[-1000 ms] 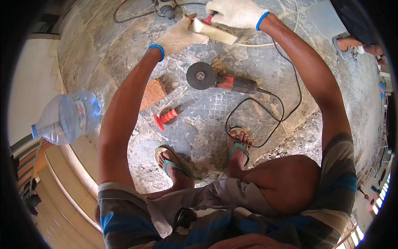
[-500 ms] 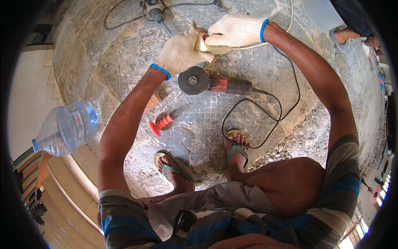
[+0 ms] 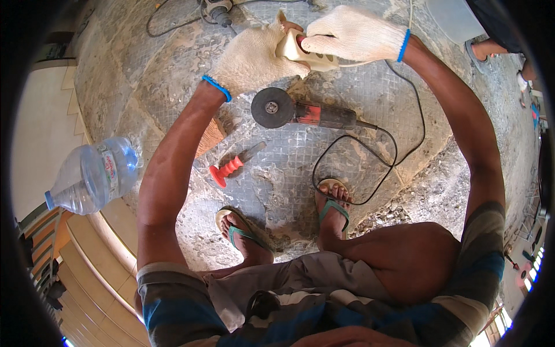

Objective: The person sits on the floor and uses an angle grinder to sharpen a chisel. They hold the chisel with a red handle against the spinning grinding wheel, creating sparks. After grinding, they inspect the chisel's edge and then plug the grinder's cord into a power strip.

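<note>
My left hand (image 3: 254,58), in a knitted cream work glove with a blue cuff, is closed around a white extension socket (image 3: 325,61) with round holes in it. Gloved the same way, my right hand (image 3: 352,36) has its fingers pressed together at the socket's upper side, where a small red part (image 3: 300,40) shows by the fingertips. Whatever these fingers hold is mostly hidden. Below the hands an angle grinder (image 3: 306,113) with a dark disc lies on the floor, its black cord looping right and up behind my right wrist. A red-handled chisel (image 3: 234,165) lies nearer my feet.
A brick-coloured block (image 3: 211,137) lies beside my left forearm. Far off is another corded power tool (image 3: 218,11). At left stands a large clear water bottle (image 3: 95,175) near tiled steps (image 3: 95,254). Another person's foot (image 3: 478,51) and a translucent bin (image 3: 454,20) are at far right.
My right hand has moved a little to the right, and the socket has turned so that more of its holes show. The grinder and chisel lie as before.
</note>
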{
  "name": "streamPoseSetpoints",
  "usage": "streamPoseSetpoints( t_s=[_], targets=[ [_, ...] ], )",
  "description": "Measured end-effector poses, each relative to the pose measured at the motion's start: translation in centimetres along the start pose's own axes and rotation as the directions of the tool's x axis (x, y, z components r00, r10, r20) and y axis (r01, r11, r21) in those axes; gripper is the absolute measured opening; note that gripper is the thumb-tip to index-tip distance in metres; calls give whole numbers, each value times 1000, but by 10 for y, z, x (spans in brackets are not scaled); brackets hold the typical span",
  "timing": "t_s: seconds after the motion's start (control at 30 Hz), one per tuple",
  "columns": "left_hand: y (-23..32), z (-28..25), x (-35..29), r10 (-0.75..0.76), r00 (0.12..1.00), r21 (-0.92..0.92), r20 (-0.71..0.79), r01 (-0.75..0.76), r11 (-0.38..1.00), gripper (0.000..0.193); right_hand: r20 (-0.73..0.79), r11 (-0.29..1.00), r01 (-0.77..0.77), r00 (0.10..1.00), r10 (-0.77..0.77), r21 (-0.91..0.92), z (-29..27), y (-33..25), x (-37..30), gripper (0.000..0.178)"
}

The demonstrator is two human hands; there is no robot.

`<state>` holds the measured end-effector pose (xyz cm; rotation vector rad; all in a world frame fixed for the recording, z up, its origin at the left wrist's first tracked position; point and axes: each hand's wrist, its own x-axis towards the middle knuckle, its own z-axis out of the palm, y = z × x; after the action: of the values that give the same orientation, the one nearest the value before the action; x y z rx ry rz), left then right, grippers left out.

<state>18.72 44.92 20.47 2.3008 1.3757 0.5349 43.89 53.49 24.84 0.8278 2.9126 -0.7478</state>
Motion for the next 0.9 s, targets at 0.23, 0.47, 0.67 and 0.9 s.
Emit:
streamPoseSetpoints(
  t_s=[0.23,0.47,0.67,0.9],
  targets=[
    [12,-20,-8,-67,997,23,-26,67,997,76,-86,1000,22,996,-21,13,-23,-27,-10,43],
    [9,-19,-18,81,987,3,-138,-81,997,72,-85,1000,21,996,-19,22,-28,-36,-13,43],
    [19,-24,-26,22,997,-176,-67,-34,984,71,-121,986,6,992,-26,-165,-15,-48,-21,47],
    [32,-21,-35,89,986,-71,-143,-100,992,75,-171,986,123,975,-140,-108,-8,-45,-30,47]
  ],
)
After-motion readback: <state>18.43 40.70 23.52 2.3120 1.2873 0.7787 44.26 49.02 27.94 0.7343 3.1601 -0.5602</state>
